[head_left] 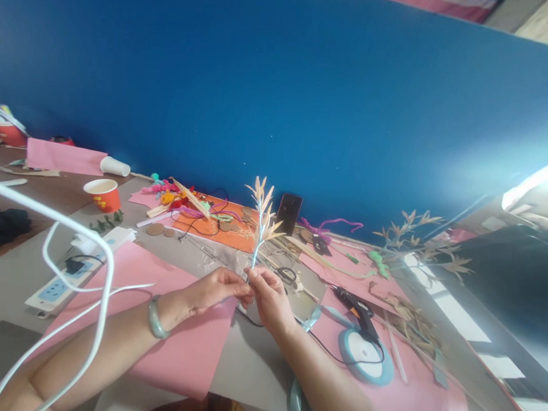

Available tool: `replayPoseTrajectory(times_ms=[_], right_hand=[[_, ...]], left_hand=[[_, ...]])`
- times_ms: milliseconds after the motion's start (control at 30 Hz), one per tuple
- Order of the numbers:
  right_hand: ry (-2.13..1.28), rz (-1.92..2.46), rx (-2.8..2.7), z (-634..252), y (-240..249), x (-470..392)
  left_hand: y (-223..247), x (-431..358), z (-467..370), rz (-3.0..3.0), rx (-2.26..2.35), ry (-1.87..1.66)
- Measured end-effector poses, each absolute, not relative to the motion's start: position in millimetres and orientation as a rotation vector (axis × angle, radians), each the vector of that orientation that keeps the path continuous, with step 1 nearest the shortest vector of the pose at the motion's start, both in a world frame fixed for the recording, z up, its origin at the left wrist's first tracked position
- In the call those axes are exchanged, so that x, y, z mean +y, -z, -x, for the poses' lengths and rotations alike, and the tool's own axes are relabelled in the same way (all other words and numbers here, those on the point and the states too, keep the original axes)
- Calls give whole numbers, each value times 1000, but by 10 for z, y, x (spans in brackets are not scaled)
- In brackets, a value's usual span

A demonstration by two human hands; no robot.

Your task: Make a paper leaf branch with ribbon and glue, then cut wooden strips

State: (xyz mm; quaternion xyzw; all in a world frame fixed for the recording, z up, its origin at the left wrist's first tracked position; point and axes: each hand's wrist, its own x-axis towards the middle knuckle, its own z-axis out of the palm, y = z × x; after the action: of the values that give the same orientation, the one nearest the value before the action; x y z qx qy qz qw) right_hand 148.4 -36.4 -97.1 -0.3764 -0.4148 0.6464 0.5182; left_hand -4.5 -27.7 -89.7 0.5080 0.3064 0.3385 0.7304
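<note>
My right hand [270, 295] pinches the lower stem of an upright artificial leaf sprig [261, 226] with pale peach leaves and a light blue stem. Close beside it, my left hand [220, 290], with a jade-coloured bangle at the wrist, has its fingers pressed together at the bottom of the same stem. What lies between the left fingertips is hidden. To the right, a light blue ribbon roll [385, 371] lies on pink paper, and a loose ribbon length trails near my right forearm. A black glue gun [362, 315] rests just behind the roll.
A white cable [107, 283] loops across the left foreground, near a power strip [52, 293]. Behind stand a red paper cup [104, 195] and a dark phone [289, 213] against the blue wall. Scissors [287, 274], an orange sheet [240, 239] and another leaf sprig [409, 235] are around.
</note>
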Motion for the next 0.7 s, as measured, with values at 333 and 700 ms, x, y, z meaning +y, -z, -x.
replayPoseTrajectory(times_ms=[333,700], right_hand=[[-1474,912,-1026,-1483,897,-374],[-1250,1020,-1051,-1529,986,-287]], left_hand=[[859,-235,116,-1201,599,-679],[967,-124,103,-1100,795,-857]])
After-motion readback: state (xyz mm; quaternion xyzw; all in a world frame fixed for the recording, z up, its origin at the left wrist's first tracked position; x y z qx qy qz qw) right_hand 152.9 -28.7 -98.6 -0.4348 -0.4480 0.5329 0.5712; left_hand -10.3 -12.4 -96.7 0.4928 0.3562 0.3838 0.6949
